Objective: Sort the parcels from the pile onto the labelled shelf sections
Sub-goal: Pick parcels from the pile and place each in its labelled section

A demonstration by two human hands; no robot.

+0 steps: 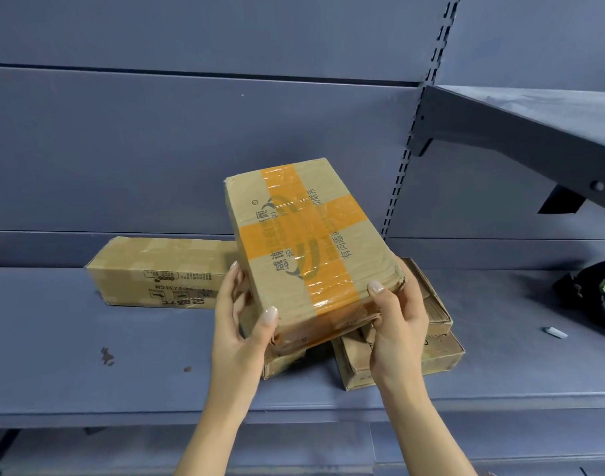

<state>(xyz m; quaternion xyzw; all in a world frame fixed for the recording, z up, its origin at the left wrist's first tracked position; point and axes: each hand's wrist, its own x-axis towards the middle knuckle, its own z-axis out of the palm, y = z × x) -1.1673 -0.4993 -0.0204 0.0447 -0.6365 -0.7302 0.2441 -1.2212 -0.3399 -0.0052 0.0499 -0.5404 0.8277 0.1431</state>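
A cardboard parcel (304, 242) crossed with orange tape is held tilted above the grey-blue shelf (88, 355). My left hand (237, 324) grips its near left corner and my right hand (395, 324) grips its near right corner. Under it lie flat cardboard parcels (438, 352), stacked and partly hidden by the held one. A long cardboard box (157, 273) lies on the shelf to the left, against the back panel.
A dark shelf bracket and upper shelf (521, 139) jut out at the upper right. A black and green device (600, 293) and a small white object (557, 333) lie on the shelf at the right. A slotted upright (407, 159) divides the back panels.
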